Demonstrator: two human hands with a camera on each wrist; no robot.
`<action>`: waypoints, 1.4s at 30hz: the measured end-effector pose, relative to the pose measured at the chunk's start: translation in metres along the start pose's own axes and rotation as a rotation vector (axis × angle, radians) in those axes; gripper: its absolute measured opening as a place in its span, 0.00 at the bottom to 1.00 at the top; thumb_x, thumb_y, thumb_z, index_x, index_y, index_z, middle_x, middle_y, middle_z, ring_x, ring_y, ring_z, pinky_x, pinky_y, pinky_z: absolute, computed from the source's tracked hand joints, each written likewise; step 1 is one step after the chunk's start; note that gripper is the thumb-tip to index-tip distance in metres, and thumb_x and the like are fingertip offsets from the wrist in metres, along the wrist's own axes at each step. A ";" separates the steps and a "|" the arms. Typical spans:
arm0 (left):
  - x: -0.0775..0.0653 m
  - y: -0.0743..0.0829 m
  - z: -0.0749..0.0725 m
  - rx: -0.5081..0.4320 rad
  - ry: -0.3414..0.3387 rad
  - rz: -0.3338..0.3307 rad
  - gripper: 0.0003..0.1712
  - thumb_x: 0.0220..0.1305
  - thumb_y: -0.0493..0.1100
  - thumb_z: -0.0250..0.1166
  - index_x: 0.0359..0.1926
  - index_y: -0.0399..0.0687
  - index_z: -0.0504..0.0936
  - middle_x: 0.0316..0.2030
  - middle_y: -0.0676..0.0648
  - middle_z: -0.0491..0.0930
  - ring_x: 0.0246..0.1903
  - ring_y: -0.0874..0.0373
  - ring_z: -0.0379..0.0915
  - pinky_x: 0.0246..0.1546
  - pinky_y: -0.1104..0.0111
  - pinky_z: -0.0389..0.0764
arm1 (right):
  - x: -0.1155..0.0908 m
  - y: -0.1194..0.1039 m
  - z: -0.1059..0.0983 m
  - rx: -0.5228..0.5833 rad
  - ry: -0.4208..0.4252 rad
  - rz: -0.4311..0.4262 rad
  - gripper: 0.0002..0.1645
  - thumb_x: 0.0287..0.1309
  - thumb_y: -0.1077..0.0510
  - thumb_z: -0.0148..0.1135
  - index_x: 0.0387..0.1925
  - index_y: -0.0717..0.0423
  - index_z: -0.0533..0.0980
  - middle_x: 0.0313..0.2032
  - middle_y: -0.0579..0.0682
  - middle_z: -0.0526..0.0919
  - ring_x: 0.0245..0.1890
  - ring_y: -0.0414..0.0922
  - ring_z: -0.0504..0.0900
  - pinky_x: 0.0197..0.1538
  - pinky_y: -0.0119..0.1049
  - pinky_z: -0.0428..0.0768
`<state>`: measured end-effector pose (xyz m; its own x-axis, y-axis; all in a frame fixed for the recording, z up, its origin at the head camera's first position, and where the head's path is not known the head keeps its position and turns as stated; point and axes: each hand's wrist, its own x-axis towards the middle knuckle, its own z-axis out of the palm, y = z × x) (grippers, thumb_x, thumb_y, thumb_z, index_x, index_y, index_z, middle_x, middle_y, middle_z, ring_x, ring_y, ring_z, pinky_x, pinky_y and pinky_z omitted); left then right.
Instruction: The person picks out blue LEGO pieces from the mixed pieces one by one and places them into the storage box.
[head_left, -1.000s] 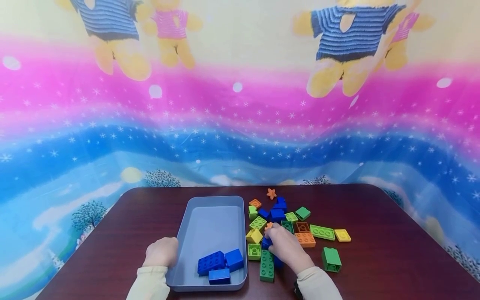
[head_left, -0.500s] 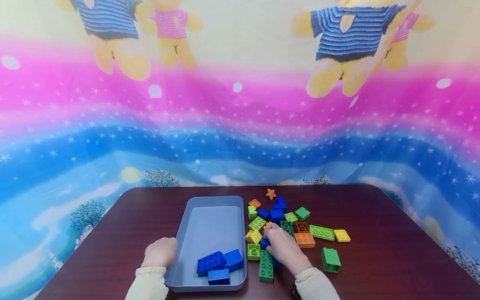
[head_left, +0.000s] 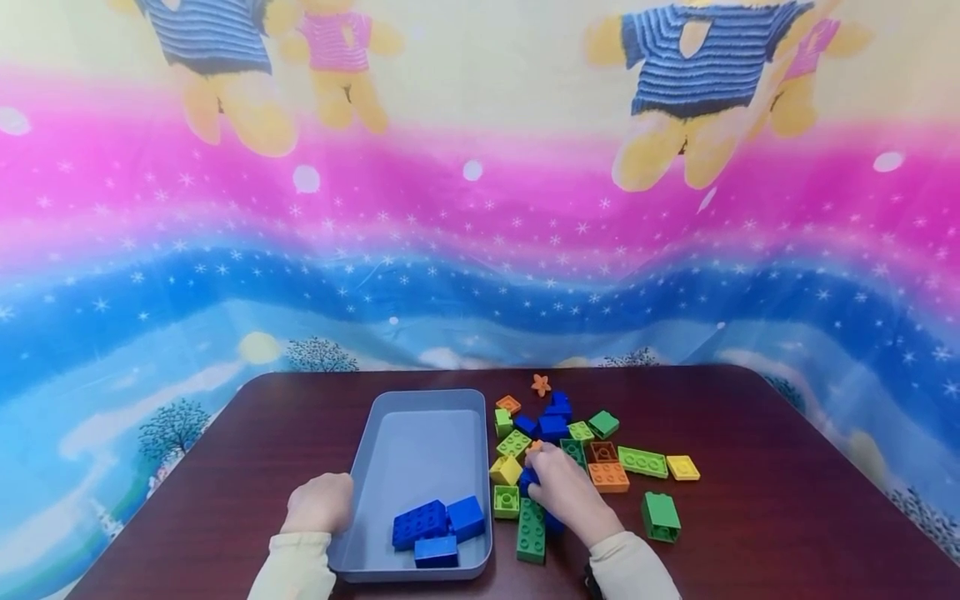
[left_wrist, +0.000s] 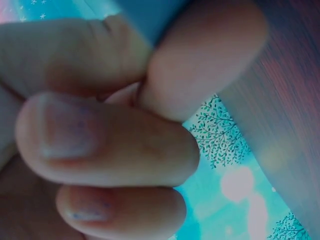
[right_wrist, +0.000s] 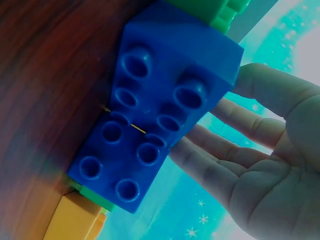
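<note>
My left hand (head_left: 318,503) grips the left rim of the grey-blue tray (head_left: 423,450); in the left wrist view its thumb and curled fingers (left_wrist: 125,140) pinch the rim. Three blue bricks lie at the tray's near end, one of them a studded brick (head_left: 420,524). My right hand (head_left: 566,487) reaches into the brick pile, beside a blue brick (head_left: 528,482) and a small orange piece (head_left: 534,447). In the right wrist view, joined or abutting blue bricks (right_wrist: 150,100) hide its fingertips, so I cannot tell whether it holds one. The fingers showing there are rather straight.
Loose bricks spread right of the tray: a long green brick (head_left: 531,531), a yellow brick (head_left: 506,470), an orange brick (head_left: 608,477), a lime brick (head_left: 642,462) and a green brick (head_left: 661,517). An orange flower (head_left: 541,385) lies at the back. A printed curtain (head_left: 480,250) hangs behind the table.
Both hands keep their places on the tray and in the pile. The whole head view has shifted very slightly; no brick has visibly moved.
</note>
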<state>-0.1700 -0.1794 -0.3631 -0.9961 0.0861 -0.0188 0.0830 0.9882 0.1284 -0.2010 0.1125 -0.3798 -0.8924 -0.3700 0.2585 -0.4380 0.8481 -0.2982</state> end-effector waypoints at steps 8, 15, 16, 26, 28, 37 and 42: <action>0.000 0.000 0.001 0.004 0.010 0.001 0.11 0.47 0.27 0.56 0.15 0.42 0.69 0.14 0.48 0.66 0.16 0.56 0.63 0.14 0.60 0.67 | -0.001 0.002 -0.004 0.007 0.054 0.029 0.08 0.43 0.67 0.65 0.30 0.63 0.77 0.29 0.53 0.74 0.29 0.45 0.73 0.31 0.37 0.75; 0.000 0.000 0.000 0.009 0.012 0.000 0.10 0.46 0.27 0.56 0.15 0.42 0.70 0.14 0.48 0.66 0.15 0.56 0.63 0.14 0.60 0.67 | -0.003 -0.001 -0.013 0.043 0.158 0.048 0.11 0.44 0.67 0.65 0.34 0.64 0.77 0.37 0.56 0.76 0.37 0.50 0.76 0.36 0.39 0.77; 0.000 0.000 0.000 0.009 0.013 0.001 0.10 0.46 0.27 0.56 0.15 0.42 0.70 0.14 0.48 0.66 0.16 0.56 0.63 0.14 0.60 0.68 | -0.004 -0.002 -0.014 0.043 0.177 0.047 0.11 0.45 0.66 0.65 0.34 0.64 0.77 0.38 0.57 0.76 0.38 0.50 0.76 0.36 0.39 0.77; 0.001 0.000 0.001 0.009 0.014 0.005 0.10 0.45 0.27 0.57 0.15 0.42 0.69 0.15 0.48 0.66 0.16 0.55 0.63 0.14 0.59 0.68 | -0.004 -0.025 -0.006 0.051 0.345 -0.170 0.13 0.46 0.64 0.66 0.37 0.64 0.77 0.44 0.59 0.76 0.46 0.53 0.74 0.42 0.41 0.75; 0.001 -0.001 0.001 0.010 0.009 0.002 0.11 0.46 0.27 0.57 0.15 0.42 0.69 0.15 0.48 0.66 0.16 0.55 0.63 0.14 0.58 0.68 | -0.004 -0.030 0.001 0.054 0.356 -0.246 0.13 0.46 0.63 0.66 0.37 0.63 0.77 0.45 0.59 0.76 0.47 0.51 0.74 0.43 0.40 0.75; 0.000 0.001 0.002 0.006 0.013 0.001 0.12 0.43 0.27 0.57 0.13 0.43 0.68 0.13 0.48 0.66 0.15 0.56 0.62 0.14 0.60 0.67 | -0.007 -0.047 0.022 -0.049 0.272 -0.469 0.13 0.48 0.61 0.65 0.38 0.60 0.78 0.47 0.56 0.74 0.48 0.46 0.73 0.46 0.35 0.73; 0.000 0.001 0.002 0.014 0.014 0.005 0.12 0.43 0.26 0.57 0.13 0.43 0.68 0.13 0.48 0.65 0.15 0.56 0.62 0.13 0.60 0.67 | -0.008 -0.048 0.022 -0.062 0.191 -0.431 0.13 0.51 0.61 0.63 0.40 0.60 0.77 0.46 0.54 0.74 0.47 0.44 0.73 0.44 0.33 0.73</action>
<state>-0.1700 -0.1780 -0.3647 -0.9960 0.0895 -0.0043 0.0885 0.9895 0.1142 -0.1751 0.0663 -0.3878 -0.5923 -0.6219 0.5122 -0.7514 0.6558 -0.0727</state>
